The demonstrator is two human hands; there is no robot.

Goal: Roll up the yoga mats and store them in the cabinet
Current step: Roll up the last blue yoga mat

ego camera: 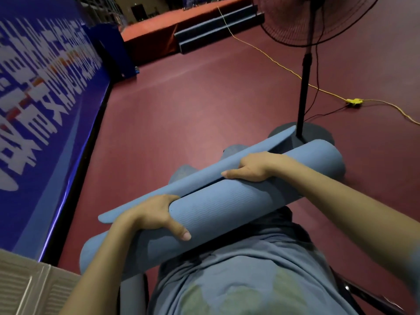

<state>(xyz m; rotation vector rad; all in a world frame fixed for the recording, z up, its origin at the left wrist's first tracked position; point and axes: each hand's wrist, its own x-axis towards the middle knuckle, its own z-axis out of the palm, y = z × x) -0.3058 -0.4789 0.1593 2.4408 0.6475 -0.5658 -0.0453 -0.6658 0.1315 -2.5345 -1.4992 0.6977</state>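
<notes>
a wide stretch of dark red floor (pixel 193 105) is seen ahead, bounded on the left by a blue banner wall (pixel 45 92) and on the right by a standing fan (pixel 304 92) with a yellow cable (pixel 272 57) trailing past its base. the rolled blue yoga mat (pixel 218 208) is held slantwise in front of the body, its loose outer flap standing off the roll. the left hand (pixel 156 214) and right hand (pixel 252 169) are each curled round the mat, fingers tucked under the flap.
</notes>
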